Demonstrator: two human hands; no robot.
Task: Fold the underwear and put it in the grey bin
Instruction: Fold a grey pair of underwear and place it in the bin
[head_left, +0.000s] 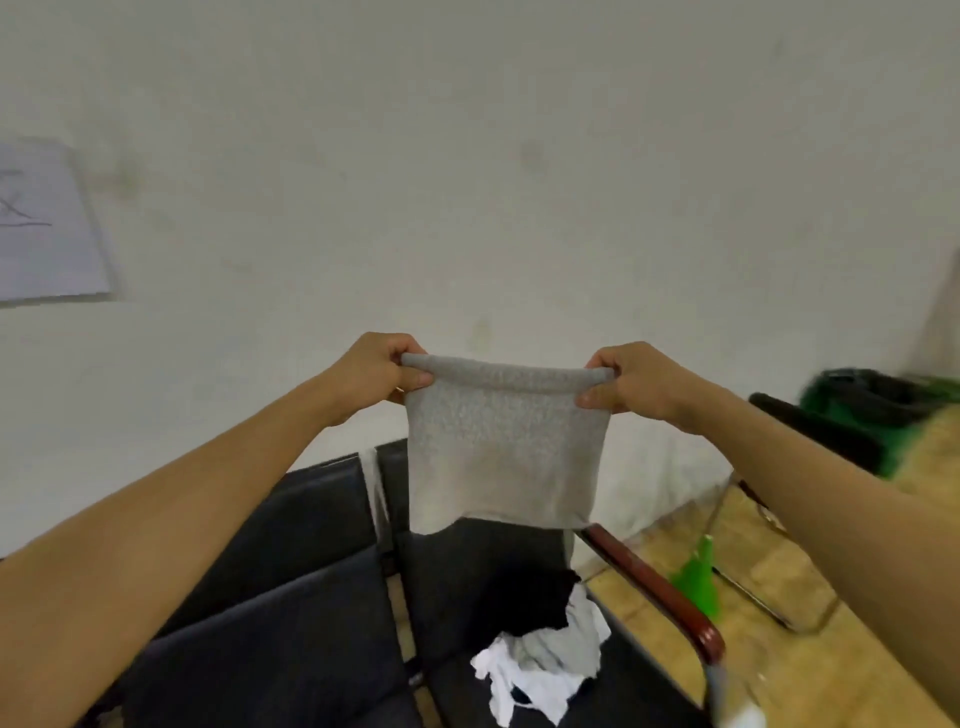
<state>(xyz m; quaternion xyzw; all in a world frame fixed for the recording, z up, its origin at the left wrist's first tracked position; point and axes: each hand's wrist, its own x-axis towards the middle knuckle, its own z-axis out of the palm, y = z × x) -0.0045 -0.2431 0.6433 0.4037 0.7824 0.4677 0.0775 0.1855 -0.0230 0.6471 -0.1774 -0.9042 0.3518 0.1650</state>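
Light grey underwear (504, 447) hung in the air above the dark chair seat (519, 582), held up flat by its top edge, which looked rolled or folded over. Left hand (376, 371) pinched the top left corner, right hand (631, 382) pinched the top right corner. Fabric was spread taut between them, lower hem hanging free and slightly uneven, lower at the left. It was well above the seat, touching nothing else. Grey bin could not be made out.
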